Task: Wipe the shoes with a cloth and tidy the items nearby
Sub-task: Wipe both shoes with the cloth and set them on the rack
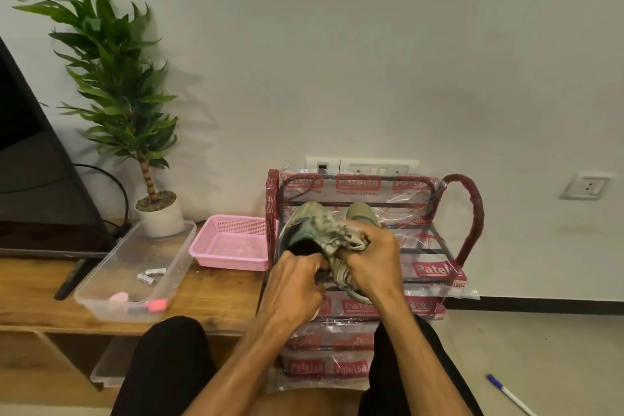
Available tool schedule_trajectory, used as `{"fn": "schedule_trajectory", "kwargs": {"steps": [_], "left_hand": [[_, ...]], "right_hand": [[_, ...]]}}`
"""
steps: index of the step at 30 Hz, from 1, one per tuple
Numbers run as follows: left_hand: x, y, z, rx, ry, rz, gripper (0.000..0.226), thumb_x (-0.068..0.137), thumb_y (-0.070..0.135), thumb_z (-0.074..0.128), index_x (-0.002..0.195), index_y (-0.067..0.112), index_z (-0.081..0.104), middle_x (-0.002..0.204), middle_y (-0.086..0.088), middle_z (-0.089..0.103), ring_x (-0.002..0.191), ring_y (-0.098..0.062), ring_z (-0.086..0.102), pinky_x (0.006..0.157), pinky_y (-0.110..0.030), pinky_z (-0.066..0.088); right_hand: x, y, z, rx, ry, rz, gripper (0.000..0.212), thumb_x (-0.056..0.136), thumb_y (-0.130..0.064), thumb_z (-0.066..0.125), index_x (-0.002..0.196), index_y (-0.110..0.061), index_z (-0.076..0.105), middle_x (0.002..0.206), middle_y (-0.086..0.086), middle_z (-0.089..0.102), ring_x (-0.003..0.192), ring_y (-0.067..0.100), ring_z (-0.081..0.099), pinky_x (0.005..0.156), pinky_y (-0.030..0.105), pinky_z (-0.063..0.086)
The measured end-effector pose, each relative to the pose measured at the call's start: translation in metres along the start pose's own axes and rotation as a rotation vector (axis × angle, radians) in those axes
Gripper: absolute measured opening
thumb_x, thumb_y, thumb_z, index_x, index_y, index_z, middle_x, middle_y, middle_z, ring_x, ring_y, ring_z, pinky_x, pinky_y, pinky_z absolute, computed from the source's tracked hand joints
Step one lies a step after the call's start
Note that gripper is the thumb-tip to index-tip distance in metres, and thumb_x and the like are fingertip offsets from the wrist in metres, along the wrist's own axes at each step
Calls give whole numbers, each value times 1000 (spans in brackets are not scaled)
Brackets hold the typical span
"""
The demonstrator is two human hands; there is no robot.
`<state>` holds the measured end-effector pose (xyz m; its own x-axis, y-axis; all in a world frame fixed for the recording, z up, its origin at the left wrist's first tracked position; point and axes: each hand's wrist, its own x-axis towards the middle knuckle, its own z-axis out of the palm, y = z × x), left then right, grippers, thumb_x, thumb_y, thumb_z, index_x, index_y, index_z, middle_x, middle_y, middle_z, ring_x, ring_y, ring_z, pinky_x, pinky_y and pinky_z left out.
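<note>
Grey-green worn sneaker (305, 226): your left hand (293, 284) is gripping its heel & your right hand (368, 257) is clenching a crumpled pale cloth (344, 236). Rubbing hard is probably risking a slip onto the plastic-wrapped red rack (472, 213).

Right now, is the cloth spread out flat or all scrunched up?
Scrunched up. The cloth is bunched in the right hand, pressed on the green sneaker that the left hand holds.

Second shoe (360, 213) half behind right hand (368, 258)
</note>
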<state>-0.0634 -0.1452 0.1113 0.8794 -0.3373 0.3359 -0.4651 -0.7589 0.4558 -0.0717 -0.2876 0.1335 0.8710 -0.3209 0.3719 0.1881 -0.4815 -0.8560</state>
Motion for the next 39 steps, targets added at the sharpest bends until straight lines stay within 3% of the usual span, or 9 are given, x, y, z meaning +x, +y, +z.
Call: {"fn": "schedule_trajectory", "kwargs": {"steps": [3, 7, 11, 16, 22, 27, 32, 36, 39], "left_hand": [[-1, -1, 3, 51, -24, 54, 24, 83, 3, 61, 94, 21, 70, 87, 5, 70, 82, -15, 56, 63, -28, 43], [2, -6, 6, 87, -22, 72, 27, 80, 1, 60, 92, 24, 68, 86, 6, 69, 86, -16, 55, 67, -28, 44], [-3, -8, 4, 105, -47, 104, 19, 86, 6, 61, 94, 22, 69, 90, 4, 69, 87, -16, 51, 70, -24, 35], [-3, -10, 6, 90, -47, 97, 27, 90, 11, 61, 111, 27, 69, 103, 6, 72, 95, -15, 51, 75, -26, 42], [-7, -17, 5, -32, -67, -50, 33, 89, 13, 65, 119, 27, 66, 112, 1, 69, 105, -18, 57, 76, -27, 47], [-7, -28, 13, -69, -94, -174, 38, 81, 9, 68, 115, 27, 67, 107, 1, 71, 97, -19, 63, 74, -35, 54], [-10, -34, 22, -73, -101, -245, 36, 78, 7, 68, 110, 23, 66, 107, 4, 71, 100, -18, 63, 77, -33, 53], [-5, -32, 26, 29, -150, -348, 34, 82, 8, 60, 113, 20, 67, 110, -2, 72, 106, -28, 61, 79, -35, 49], [-1, -27, 24, 162, -236, -388, 25, 87, 8, 55, 108, 15, 66, 110, -8, 70, 106, -30, 59, 83, -35, 43]], "right_hand": [[6, -7, 3, -96, -43, -34, 26, 74, 1, 69, 83, -22, 77, 71, -13, 70, 67, 5, 65, 56, 21, 51], [6, -12, 11, -170, 18, -71, 12, 79, -8, 68, 79, -19, 73, 66, -11, 66, 62, 6, 61, 55, 29, 51], [5, -10, 8, -189, -146, -15, 34, 73, 3, 64, 93, -21, 78, 84, -6, 75, 75, 8, 67, 67, 27, 56], [15, 8, 8, -250, 19, -8, 16, 76, -5, 71, 83, -19, 74, 73, -4, 71, 67, 15, 65, 60, 38, 56], [17, 17, 1, -89, 170, 129, 41, 76, 8, 71, 110, -14, 74, 94, -2, 73, 71, -5, 59, 55, 1, 44], [11, 20, 10, -65, 112, 155, 32, 72, -2, 75, 93, -25, 77, 79, -12, 73, 72, 8, 68, 62, 26, 56], [7, 21, 25, -71, 3, 188, 17, 75, -7, 76, 83, -21, 74, 75, -8, 72, 70, 5, 66, 54, 14, 47], [-3, 30, 42, -87, -36, 226, 15, 75, -8, 74, 85, -20, 73, 78, -7, 73, 76, 10, 68, 67, 34, 58], [-7, 33, 50, -100, -20, 267, 16, 77, -11, 72, 89, -21, 72, 82, -3, 73, 81, 18, 67, 68, 35, 56]]}}
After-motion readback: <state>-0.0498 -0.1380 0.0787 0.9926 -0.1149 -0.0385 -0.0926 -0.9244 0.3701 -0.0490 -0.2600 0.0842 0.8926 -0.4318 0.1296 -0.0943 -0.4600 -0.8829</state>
